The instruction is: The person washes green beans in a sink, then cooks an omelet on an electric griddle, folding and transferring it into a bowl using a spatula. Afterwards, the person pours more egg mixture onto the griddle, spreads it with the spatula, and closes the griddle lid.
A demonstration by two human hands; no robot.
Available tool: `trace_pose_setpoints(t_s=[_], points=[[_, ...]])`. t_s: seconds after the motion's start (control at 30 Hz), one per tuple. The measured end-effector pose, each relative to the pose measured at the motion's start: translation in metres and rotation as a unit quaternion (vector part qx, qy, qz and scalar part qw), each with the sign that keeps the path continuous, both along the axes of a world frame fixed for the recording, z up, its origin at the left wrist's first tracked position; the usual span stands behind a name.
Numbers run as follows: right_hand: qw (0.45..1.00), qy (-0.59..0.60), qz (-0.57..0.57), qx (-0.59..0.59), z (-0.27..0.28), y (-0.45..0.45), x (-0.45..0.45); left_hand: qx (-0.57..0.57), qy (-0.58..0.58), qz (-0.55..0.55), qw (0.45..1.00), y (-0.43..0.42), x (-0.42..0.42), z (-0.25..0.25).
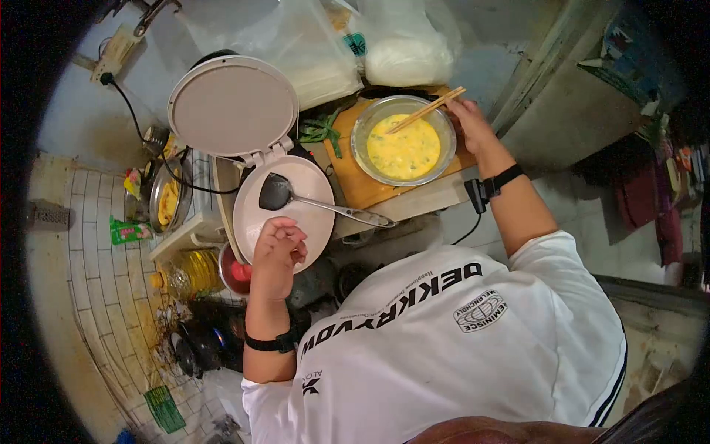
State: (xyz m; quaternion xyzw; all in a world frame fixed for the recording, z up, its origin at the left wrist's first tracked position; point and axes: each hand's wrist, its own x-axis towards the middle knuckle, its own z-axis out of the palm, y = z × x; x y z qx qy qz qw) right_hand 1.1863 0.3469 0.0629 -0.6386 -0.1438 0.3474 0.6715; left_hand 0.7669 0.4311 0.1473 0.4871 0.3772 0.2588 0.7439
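**Yellow mix under chopsticks, griddle lid up**

My right hand (472, 126) is at the far-right rim of the metal bowl (360, 144), beside the upper ends of the wooden chopsticks (429, 109); I cannot tell whether its fingers pinch them or only the rim. The tips slant into the yellow mixture (405, 152) (flecked with green). The bowl sits on a wooden board (342, 174) on the counter (414, 198).

My left hand (281, 248) holds nothing, its fingers loosely curled and apart, over the near part of the griddle (314, 233). The lid (231, 103) stands raised. A spatula (277, 194) lies across the lower plate, its handle jutting past the edge toward the right.
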Motion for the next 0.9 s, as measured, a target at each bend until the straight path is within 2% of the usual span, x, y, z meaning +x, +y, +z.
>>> trace_pose_setpoints(t_s=[0.07, 0.1, 0.13, 0.23, 0.3, 0.43, 0.57, 0.6, 0.63, 0.67, 0.7, 0.73, 0.77, 0.8, 0.83, 0.87, 0.9], points=[[0.990, 0.107, 0.023, 0.085, -0.005, 0.011, 0.010, -0.021, 0.069, -0.055, 0.996, -0.014, 0.012, 0.002], [0.990, 0.109, 0.031, 0.082, -0.007, 0.016, 0.011, -0.038, 0.071, -0.097, 0.992, -0.021, 0.018, 0.006], [0.990, 0.103, 0.034, 0.091, -0.010, 0.020, 0.012, -0.041, 0.071, -0.087, 0.993, -0.026, 0.026, 0.007], [0.988, 0.098, 0.066, 0.095, -0.024, 0.028, 0.018, -0.092, 0.126, -0.232, 0.960, -0.037, 0.051, 0.005], [0.986, 0.097, 0.093, 0.095, -0.027, 0.028, 0.020, -0.096, 0.134, -0.242, 0.956, -0.041, 0.067, -0.001], [0.988, 0.087, 0.045, 0.118, -0.038, 0.000, 0.005, -0.110, 0.142, -0.286, 0.941, -0.051, 0.098, -0.020], [0.992, 0.040, 0.016, 0.115, -0.039, -0.043, -0.027, -0.171, 0.130, -0.220, 0.952, -0.071, 0.139, -0.058], [0.993, 0.041, 0.019, 0.113, -0.038, -0.051, -0.037, -0.228, 0.103, -0.202, 0.947, -0.074, 0.149, -0.068], [0.994, -0.012, -0.008, 0.104, -0.039, -0.056, -0.048, -0.282, 0.076, -0.184, 0.939, -0.075, 0.159, -0.078], [0.993, -0.065, -0.036, 0.094, -0.039, -0.063, -0.056, -0.284, 0.076, -0.180, 0.939, -0.079, 0.168, -0.090], [0.993, -0.063, -0.032, 0.093, -0.036, -0.071, -0.061, -0.296, 0.032, -0.107, 0.949, -0.082, 0.177, -0.101], [0.973, -0.207, -0.016, 0.097, -0.029, -0.078, -0.065, -0.305, -0.012, -0.033, 0.952, -0.086, 0.185, -0.105], [0.933, -0.345, 0.001, 0.105, -0.028, -0.080, -0.068, -0.303, -0.012, -0.025, 0.953, -0.086, 0.192, -0.114], [0.934, -0.341, 0.010, 0.107, -0.018, -0.085, -0.070, -0.309, -0.042, -0.010, 0.950, -0.087, 0.195, -0.113], [0.912, -0.394, 0.034, 0.113, -0.010, -0.088, -0.071, -0.311, -0.071, 0.009, 0.948, -0.088, 0.196, -0.111], [0.886, -0.444, 0.055, 0.119, -0.003, -0.091, -0.071, -0.309, -0.068, 0.021, 0.948, -0.089, 0.197, -0.109], [0.887, -0.439, 0.062, 0.125, 0.004, -0.093, -0.071, -0.278, -0.040, 0.029, 0.959, -0.091, 0.200, -0.102]])
